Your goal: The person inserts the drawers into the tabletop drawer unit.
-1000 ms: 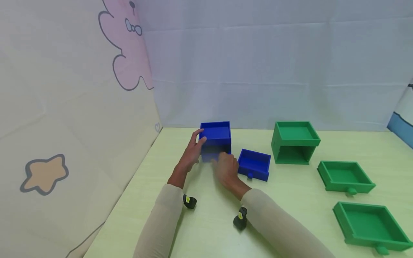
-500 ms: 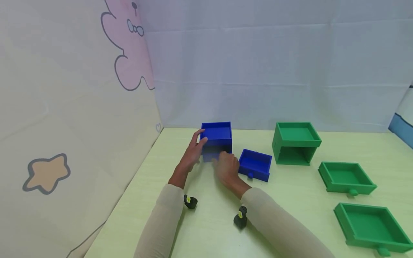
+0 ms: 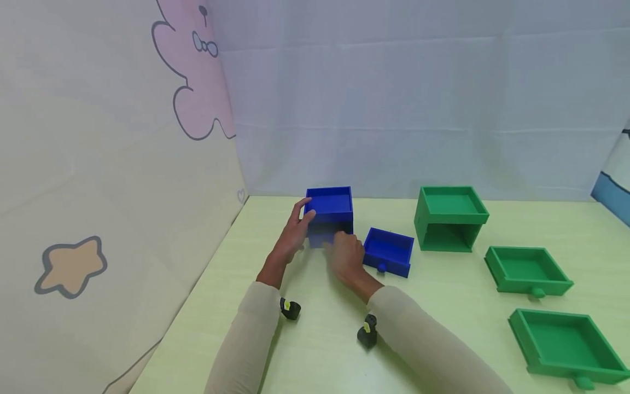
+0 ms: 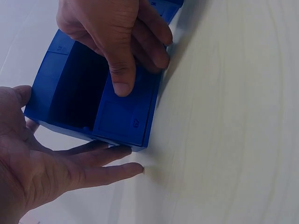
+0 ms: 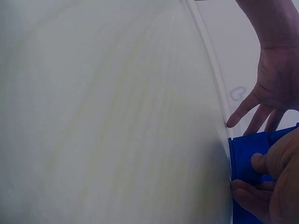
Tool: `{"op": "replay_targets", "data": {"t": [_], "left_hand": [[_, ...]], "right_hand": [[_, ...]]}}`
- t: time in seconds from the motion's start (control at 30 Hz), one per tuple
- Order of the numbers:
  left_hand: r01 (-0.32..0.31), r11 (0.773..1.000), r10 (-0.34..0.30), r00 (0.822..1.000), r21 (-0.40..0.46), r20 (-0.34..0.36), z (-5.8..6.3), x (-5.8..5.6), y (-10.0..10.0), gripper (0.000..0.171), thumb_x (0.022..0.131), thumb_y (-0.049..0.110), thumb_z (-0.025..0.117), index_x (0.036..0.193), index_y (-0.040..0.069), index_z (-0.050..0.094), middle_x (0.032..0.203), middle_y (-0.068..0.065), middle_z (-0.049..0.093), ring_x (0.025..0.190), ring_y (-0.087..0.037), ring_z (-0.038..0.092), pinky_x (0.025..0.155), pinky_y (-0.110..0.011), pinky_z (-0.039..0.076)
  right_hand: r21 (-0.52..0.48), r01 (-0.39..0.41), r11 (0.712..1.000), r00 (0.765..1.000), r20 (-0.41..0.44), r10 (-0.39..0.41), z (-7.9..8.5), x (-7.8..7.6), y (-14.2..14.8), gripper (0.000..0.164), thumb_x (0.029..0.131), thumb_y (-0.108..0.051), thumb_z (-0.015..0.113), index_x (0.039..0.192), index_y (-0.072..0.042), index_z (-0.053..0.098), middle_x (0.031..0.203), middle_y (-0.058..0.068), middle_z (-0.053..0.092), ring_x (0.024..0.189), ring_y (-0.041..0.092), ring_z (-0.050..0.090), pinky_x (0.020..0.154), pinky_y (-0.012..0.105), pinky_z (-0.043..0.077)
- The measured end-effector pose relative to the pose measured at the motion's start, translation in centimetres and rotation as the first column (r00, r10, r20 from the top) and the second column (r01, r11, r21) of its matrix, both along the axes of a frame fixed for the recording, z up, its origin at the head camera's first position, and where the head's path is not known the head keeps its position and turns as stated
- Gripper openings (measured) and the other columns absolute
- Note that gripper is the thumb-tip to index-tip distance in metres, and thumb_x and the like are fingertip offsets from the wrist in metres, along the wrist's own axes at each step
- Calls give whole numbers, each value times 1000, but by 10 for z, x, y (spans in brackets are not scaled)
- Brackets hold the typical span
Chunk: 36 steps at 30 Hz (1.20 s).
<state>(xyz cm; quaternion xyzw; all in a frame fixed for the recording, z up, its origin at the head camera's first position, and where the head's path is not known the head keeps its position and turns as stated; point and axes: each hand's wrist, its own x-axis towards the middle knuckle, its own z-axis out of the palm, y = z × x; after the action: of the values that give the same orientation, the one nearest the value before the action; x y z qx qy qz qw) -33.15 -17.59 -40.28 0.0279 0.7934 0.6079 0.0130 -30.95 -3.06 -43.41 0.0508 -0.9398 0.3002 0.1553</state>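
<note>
A blue cabinet [image 3: 328, 217] with a shallow tray top stands at the back of the table. Its upper slot is dark and hollow, while a drawer [image 4: 114, 121] fills the lower slot. My left hand [image 3: 292, 234] rests against the cabinet's left side, fingers extended and thumb by the top rim. At the lower drawer's front is my right hand [image 3: 346, 256]; its thumb and curled fingers pinch around the knob area, and the knob itself is hidden. Just right of that hand lies a second blue drawer [image 3: 395, 267], its round knob facing me.
A green cabinet [image 3: 455, 218] with a hollow front stands at the back right. Two green drawers lie nearer me, a smaller one [image 3: 534, 287] and a larger one [image 3: 566, 368]. A fabric wall [image 3: 123, 164] borders the table's left side, another [image 3: 394, 109] the back.
Both hands keep their places on the blue cabinet and lower drawer. Only a slight shift of the head view shows.
</note>
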Motion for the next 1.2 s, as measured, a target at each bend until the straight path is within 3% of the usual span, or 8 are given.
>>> {"op": "replay_targets", "data": {"t": [0.2,0.4,0.53,0.7,0.97,1.1,1.2], "left_hand": [[1,1000,-1,1000,-9,-1,-4,1,0,48,104,50,45,150,44,32,155,-14,36,134,-44,43,85,-78,39],[3,1000,-3,1000,-3,3,-7,0,-1,47,103,50,45,149,45,33,157,-13,33,135,-44,40,85,-79,38],[1,1000,-1,1000,-9,1,-6,-1,-2,48,103,51,45,149,45,33,158,-11,32,138,-43,38,84,-80,38],[3,1000,-3,1000,-14,1,-5,-1,-3,48,103,51,44,149,44,32,160,-9,28,140,-42,35,84,-80,37],[20,1000,-20,1000,-20,-19,-3,1,-4,49,104,50,43,150,42,30,162,-5,24,143,-41,31,86,-80,36],[26,1000,-26,999,-16,-22,-2,1,-3,50,104,50,43,151,41,29,163,-6,23,143,-41,30,86,-80,35],[29,1000,-29,1000,-10,-10,-1,0,-2,50,104,50,43,152,41,29,163,-7,22,144,-42,29,86,-81,35]], "right_hand": [[9,-36,999,999,13,36,0,5,2,44,91,-29,73,58,-6,57,55,7,53,62,31,65,55,45,51],[80,-98,992,995,19,96,6,16,4,41,91,-29,73,60,-5,61,53,6,52,60,30,64,54,42,52],[139,-77,987,997,40,73,10,23,5,43,88,-35,77,59,-8,60,50,4,50,55,26,61,50,39,50],[136,-64,989,998,11,63,16,35,10,39,89,-37,76,71,-6,59,51,2,45,49,20,51,47,34,43],[99,-60,993,994,-83,69,22,49,27,37,88,-37,77,80,-3,64,61,7,59,58,27,62,49,37,48],[95,-54,994,994,-92,63,24,52,37,36,86,-34,79,82,-1,67,65,9,63,60,28,64,49,37,50],[120,-37,992,997,-58,44,27,51,42,37,86,-35,79,79,-1,67,59,7,59,56,26,62,48,35,50]]}}
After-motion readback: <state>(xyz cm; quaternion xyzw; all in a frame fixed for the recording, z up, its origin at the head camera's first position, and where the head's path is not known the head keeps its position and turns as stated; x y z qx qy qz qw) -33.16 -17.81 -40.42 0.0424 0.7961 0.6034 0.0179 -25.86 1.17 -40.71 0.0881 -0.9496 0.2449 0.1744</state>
